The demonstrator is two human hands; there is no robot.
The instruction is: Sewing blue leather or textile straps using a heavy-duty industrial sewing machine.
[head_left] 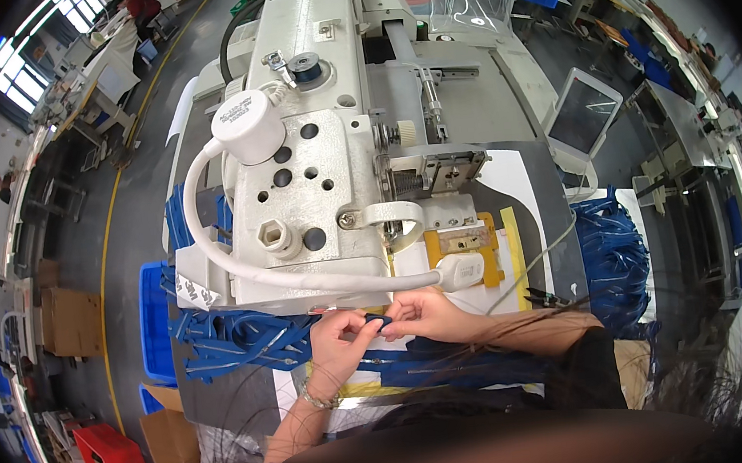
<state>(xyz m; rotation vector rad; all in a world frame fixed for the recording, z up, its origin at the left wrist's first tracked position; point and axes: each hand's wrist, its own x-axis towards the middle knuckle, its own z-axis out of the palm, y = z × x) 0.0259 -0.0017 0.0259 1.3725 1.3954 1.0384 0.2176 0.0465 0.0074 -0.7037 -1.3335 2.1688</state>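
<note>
The left hand [339,346] and the right hand [428,315] meet at the near edge of the worktop [552,214], close to its middle. Each has its thumb and fingers drawn together, pinching a small dark blue piece [378,320] between them; the left grips its left end, the right its right end. The piece sits just in front of the white head of a sewing machine [303,180], which stretches from the far edge toward the near one. A bracelet [320,401] circles the left wrist.

A heap of blue strips [252,341] lies at the worktop's near left corner, beside the left hand. A flat blue length [456,370] lies along the near edge, below the right hand. A yellow plate [491,251] lies beyond the right hand, near a black tool [545,298] by the right forearm. A blue bundle [612,253] rests by the right edge, with a screen [585,110] beyond it. A blue bin [156,328] stands past the left edge.
</note>
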